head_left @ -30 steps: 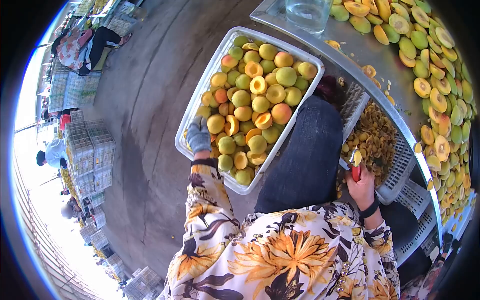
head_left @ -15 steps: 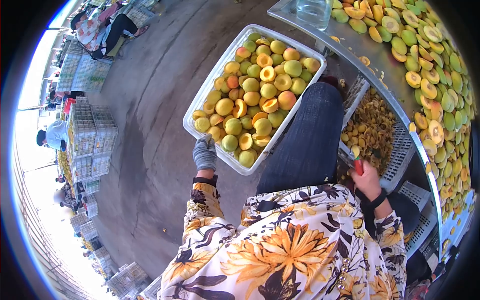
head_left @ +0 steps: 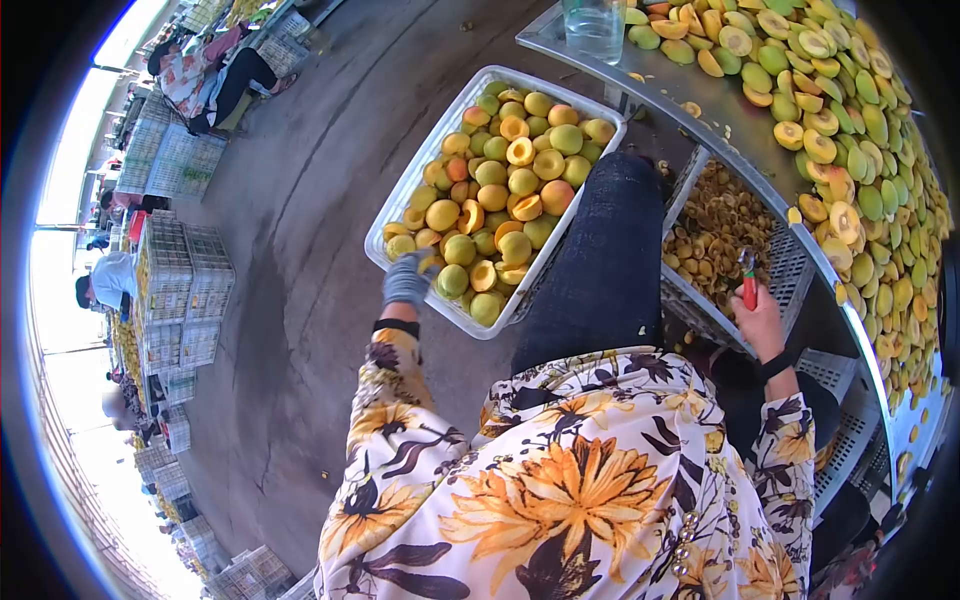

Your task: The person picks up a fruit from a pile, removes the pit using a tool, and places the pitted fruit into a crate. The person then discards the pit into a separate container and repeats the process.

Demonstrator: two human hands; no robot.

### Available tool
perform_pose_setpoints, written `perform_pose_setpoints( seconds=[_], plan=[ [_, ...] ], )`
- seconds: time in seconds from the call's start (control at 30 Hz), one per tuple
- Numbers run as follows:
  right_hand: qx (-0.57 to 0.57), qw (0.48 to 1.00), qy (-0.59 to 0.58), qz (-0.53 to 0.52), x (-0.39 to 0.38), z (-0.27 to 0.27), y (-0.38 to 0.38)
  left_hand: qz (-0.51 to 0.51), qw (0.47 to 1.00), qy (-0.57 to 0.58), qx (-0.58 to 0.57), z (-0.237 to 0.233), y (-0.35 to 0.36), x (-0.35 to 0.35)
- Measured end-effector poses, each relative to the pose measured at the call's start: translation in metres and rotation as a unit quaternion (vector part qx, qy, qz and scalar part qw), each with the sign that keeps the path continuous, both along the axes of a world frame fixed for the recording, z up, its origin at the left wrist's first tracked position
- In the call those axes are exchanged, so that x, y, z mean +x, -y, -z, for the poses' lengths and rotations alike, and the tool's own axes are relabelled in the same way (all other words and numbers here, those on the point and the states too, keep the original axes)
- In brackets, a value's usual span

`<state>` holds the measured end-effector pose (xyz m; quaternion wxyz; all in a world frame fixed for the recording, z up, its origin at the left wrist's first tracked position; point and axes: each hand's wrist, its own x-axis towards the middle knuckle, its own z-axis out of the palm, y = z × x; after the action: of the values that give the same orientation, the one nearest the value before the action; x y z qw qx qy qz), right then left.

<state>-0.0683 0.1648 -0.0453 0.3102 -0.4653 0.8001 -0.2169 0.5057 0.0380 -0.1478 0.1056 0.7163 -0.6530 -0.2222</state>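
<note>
My left hand (head_left: 405,281), in a grey glove, reaches over the near-left corner of a white plastic tray (head_left: 400,190). Its fingers close around a yellow peach (head_left: 429,263) at that corner, partly hidden by the glove. Yellow-green peaches (head_left: 490,172) fill the tray, several of them halves with the cut side up. Bare, my right hand (head_left: 760,318) grips a red-handled pitting spoon (head_left: 750,285) with a small metal head pointing up. The spoon is above a crate (head_left: 705,312) holding brown-yellow pits and scraps (head_left: 720,235).
On the right, a metal-edged table (head_left: 690,125) carries a heap of peach halves (head_left: 870,150) and a clear water container (head_left: 594,30). My knee (head_left: 615,250) stands between tray and pit crate. Stacked crates (head_left: 185,290) and other people (head_left: 215,75) are at the left.
My left hand has moved from the tray's rim onto the fruit at its corner. My right hand has risen with the spoon over the pits; the yellow piece at its tip is gone.
</note>
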Motion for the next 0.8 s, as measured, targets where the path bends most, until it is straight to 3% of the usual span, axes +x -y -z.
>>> perform_pose_setpoints(
  seconds=[0.1, 0.2, 0.3, 0.5, 0.63, 0.77, 0.8],
  plan=[
    [-0.041, 0.998, -0.004, -0.042, 0.019, 0.012, -0.02, 0.113, 0.945, 0.233, 0.202, -0.04, -0.003, -0.075],
    [-0.027, 0.998, -0.014, -0.045, 0.035, 0.007, -0.03, 0.117, 0.939, 0.264, 0.189, -0.011, -0.014, -0.086],
    [-0.039, 0.998, 0.017, -0.037, 0.039, 0.008, -0.039, 0.091, 0.946, 0.266, 0.165, -0.014, -0.019, -0.088],
    [-0.012, 0.998, 0.018, -0.06, 0.053, 0.001, -0.036, 0.123, 0.954, 0.234, 0.142, -0.003, -0.027, -0.069],
    [-0.051, 0.996, 0.02, -0.065, 0.062, 0.009, -0.032, 0.101, 0.959, 0.245, 0.1, 0.008, -0.024, -0.077],
    [-0.083, 0.991, -0.006, -0.106, 0.064, 0.005, -0.028, 0.16, 0.931, 0.223, 0.24, -0.022, 0.002, -0.066],
    [-0.067, 0.993, 0.025, -0.094, 0.063, -0.003, -0.027, -0.019, 0.968, 0.008, 0.248, 0.002, 0.008, -0.039]
  ],
)
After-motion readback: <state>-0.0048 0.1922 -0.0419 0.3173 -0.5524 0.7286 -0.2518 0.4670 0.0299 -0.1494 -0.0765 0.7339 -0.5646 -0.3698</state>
